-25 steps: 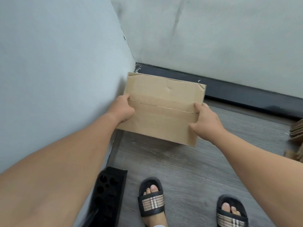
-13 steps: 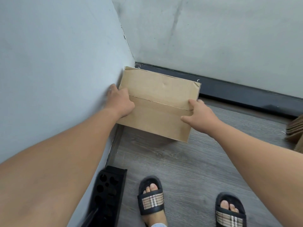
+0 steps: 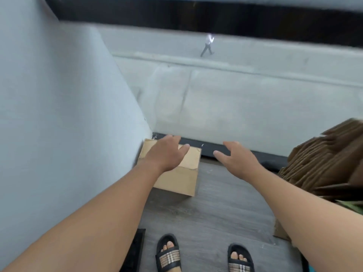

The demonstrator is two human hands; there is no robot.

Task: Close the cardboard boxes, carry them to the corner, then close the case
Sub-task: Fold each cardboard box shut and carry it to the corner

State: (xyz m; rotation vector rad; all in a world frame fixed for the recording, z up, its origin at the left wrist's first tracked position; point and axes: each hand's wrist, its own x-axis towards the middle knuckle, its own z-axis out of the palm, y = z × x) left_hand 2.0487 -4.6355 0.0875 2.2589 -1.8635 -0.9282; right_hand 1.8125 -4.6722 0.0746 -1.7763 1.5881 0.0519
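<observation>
One plain brown cardboard box [image 3: 177,174], flaps closed, sits on the floor [image 3: 216,213] in the wall corner under the left hand [image 3: 167,154], fingers spread, while the right hand [image 3: 236,159] hovers spread beside it.

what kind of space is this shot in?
Likely an indoor room corner, maybe storage or a workshop: grey plank floor meets painted walls and a dark baseboard. A closed cardboard box sits in the corner, with stacked cardboard alongside.
</observation>
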